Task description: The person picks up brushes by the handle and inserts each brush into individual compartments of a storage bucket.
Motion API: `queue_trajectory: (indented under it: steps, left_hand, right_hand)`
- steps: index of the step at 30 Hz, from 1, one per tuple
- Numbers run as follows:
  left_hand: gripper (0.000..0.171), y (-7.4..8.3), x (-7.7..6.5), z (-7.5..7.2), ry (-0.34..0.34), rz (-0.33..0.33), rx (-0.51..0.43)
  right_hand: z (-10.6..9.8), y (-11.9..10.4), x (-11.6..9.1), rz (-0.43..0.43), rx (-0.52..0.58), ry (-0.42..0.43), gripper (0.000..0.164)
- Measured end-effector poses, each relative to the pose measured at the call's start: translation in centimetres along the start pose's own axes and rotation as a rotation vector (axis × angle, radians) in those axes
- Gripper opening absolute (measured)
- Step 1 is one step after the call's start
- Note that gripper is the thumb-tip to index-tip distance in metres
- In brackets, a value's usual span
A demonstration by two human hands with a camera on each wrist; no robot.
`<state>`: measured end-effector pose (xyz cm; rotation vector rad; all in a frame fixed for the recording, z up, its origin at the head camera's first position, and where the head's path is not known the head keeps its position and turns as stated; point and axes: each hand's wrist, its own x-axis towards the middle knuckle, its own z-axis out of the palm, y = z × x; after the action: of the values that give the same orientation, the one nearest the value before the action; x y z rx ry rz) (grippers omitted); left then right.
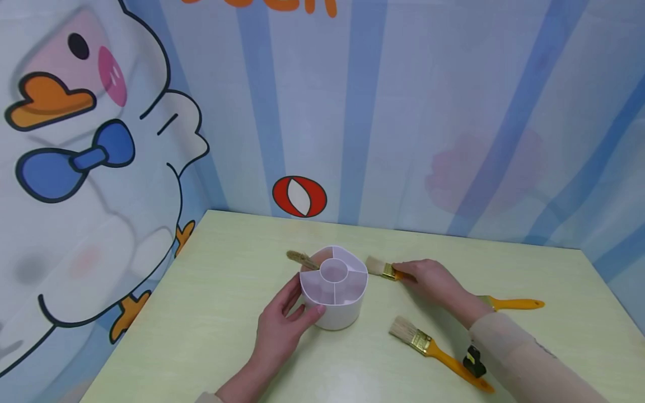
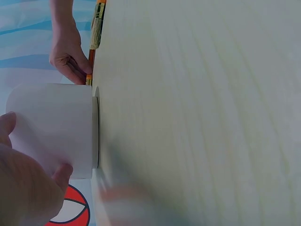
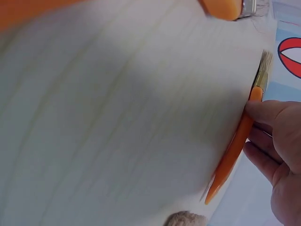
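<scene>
Now the left hand (image 1: 282, 327) wraps around the white holder (image 1: 335, 288) in the middle of the table (image 1: 211, 313), and the right hand (image 1: 428, 280) pinches the orange brush (image 1: 385, 270) lying just right of it. I think the brush should be lifted by its handle, while the holder is held steady.

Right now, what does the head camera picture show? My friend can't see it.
A person's left hand holds a white divided holder while their right hand grips an orange-handled brush. Two more brushes lie on the pale green table.
</scene>
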<state>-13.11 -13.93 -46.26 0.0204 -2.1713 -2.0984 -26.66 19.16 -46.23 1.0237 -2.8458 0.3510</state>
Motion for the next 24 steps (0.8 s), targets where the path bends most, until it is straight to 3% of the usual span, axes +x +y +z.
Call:
queue_trajectory:
  steps: [5,9,12,17,24]
  left_hand:
    - [0.079,0.1,0.0,-0.1,-0.001,-0.004,-0.005]
    - [0.079,0.0,0.1,-0.1,-0.002,-0.006,-0.009]
    - [0.079,0.0,0.1,0.0,-0.005,-0.003,-0.012]
    - [0.078,0.0,0.1,0.0,-0.004,-0.002,-0.012]
    - [0.078,-0.2,0.1,0.1,0.007,-0.001,-0.013]
  right_hand:
    - [-0.2,-0.2,0.2,-0.048,-0.099,0.005,0.029]
    - [-0.5,-0.1,0.3,-0.019,-0.073,0.016,0.025]
    - [-1.0,0.1,0.1,0.057,0.043,0.041,0.025]
    - [-2.5,0.3,0.1,0.195,0.333,0.107,0.028]
    - [-5.3,-1.7,1.3,0.327,0.721,0.168,0.039]
